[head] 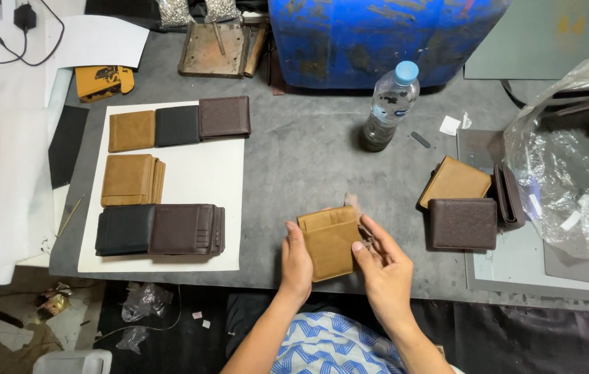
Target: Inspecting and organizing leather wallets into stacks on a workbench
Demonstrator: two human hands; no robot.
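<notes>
A: Item held?

B: One tan wallet [329, 241], at about six o'clock on the grey table [308, 159], just above the near edge. The left hand [296, 266] grips its left side, thumb on the face, fingers behind. The right hand [384, 273] closes on its right edge, fingertips at the wallet's upper right corner. Both hands hold it; whether it rests on the table or is lifted I cannot tell.

A: Stock to the left?

B: A white sheet [204, 173] at nine o'clock carries three rows. Top row: one tan piece [132, 130], one black piece [177, 125], one dark brown piece [224, 117], side by side and touching. Middle row: a tan stack [132, 180]. Bottom row: a black wallet [125, 229] touching a brown stack [187, 229].

A: Stock to the right?

B: At three o'clock, a dark brown wallet [463, 223] lies flat. Just behind it a tan wallet on edge [455, 181] leans, tilted, with another dark wallet [509, 195] standing beside it. A clear plastic bag [571, 173] sits further right, touching that group.

A: Other entries?

B: A water bottle [390, 104] with a blue cap stands upright at one o'clock, in front of a blue drum [370, 34] at twelve. A metal tool block [211, 48] lies at eleven o'clock.
</notes>
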